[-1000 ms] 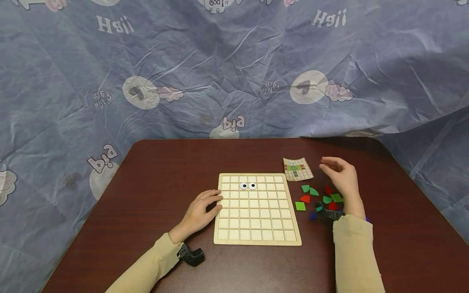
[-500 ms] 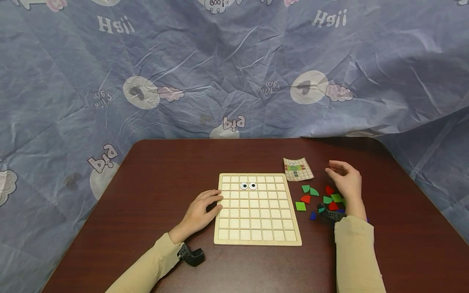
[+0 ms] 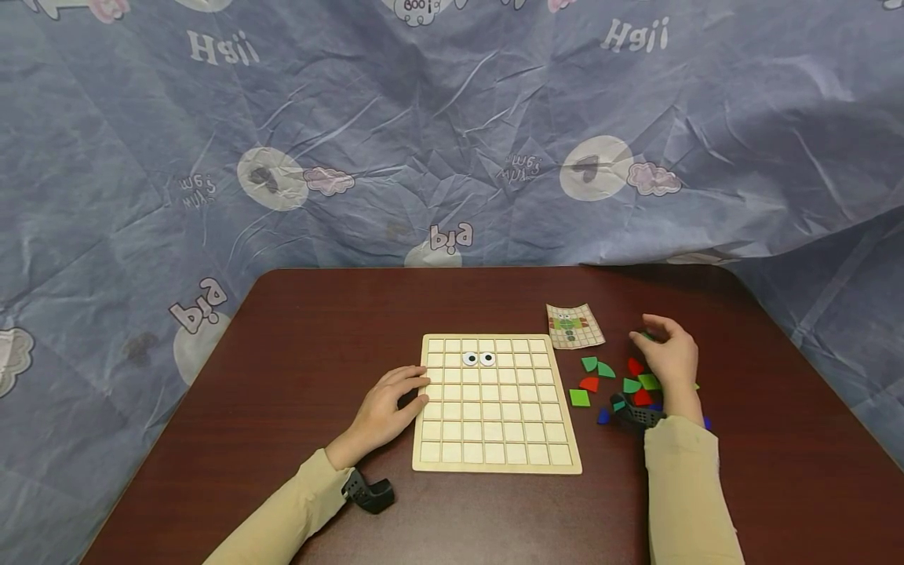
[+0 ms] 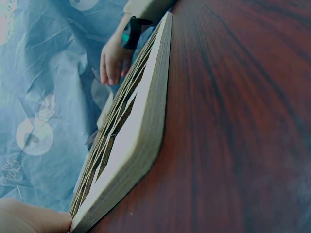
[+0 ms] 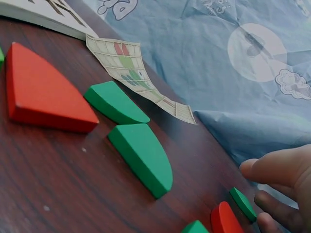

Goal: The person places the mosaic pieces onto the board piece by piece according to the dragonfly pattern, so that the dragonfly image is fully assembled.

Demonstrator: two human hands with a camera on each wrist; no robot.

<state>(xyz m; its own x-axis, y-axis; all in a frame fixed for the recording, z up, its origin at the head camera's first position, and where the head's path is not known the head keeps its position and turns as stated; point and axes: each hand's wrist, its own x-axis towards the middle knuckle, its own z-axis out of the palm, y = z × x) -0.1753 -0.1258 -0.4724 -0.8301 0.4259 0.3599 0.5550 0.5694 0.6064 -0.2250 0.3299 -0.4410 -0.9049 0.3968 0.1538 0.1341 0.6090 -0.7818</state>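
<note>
In the head view a pale wooden grid board (image 3: pixel 493 411) lies on the table, with two round eye pieces (image 3: pixel 479 359) in an upper row. My left hand (image 3: pixel 384 408) rests at its left edge, fingers relaxed over the rim; the left wrist view has a fingertip (image 4: pixel 60 221) against the border. Off to the right, my right hand (image 3: pixel 671 355) hovers above scattered coloured pieces. Its thumb and fingers stand apart around a small green piece (image 3: pixel 647 336). In the right wrist view this green piece (image 5: pixel 243 204) is right by the fingertips, beside a red piece (image 5: pixel 225 218).
A curled pattern card (image 3: pixel 575 326) lies beyond the board's upper right corner. Between board and right hand are a light green square (image 3: pixel 579 398), a red quarter-round (image 3: pixel 589 384) and a blue piece (image 3: pixel 603 416). Printed blue cloth (image 3: pixel 452 133) hangs behind the table.
My right hand has shifted to the right and a little nearer. A green piece now shows between its thumb and fingers. The left hand and board stay put.
</note>
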